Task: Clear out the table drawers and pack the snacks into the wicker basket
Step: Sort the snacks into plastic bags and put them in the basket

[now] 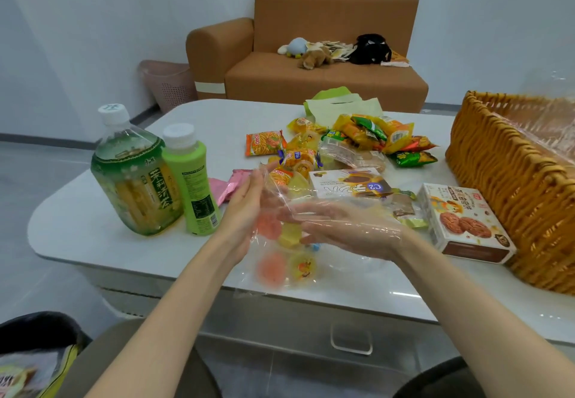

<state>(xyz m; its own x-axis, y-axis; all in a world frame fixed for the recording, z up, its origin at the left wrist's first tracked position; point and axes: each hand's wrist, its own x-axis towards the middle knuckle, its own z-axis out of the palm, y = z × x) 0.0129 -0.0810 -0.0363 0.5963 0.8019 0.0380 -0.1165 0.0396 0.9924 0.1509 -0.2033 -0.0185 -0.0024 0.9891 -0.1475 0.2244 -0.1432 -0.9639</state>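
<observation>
Head view: left hand (245, 208) and right hand (348, 229) straight-fingered against the clear jelly-cup bag (280, 262); pinch its mouth closed before lifting it to the wicker basket (510, 180).

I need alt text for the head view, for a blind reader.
A left hand and a right hand under clear plastic hover open over a table strewn with snack packets, between two green bottles and a wicker basket.

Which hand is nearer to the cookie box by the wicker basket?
Right. The right hand lies just left of the cookie box, a short gap between them. The left hand is farther left, beyond the right hand's fingertips, nearer the pale green bottle.
</observation>
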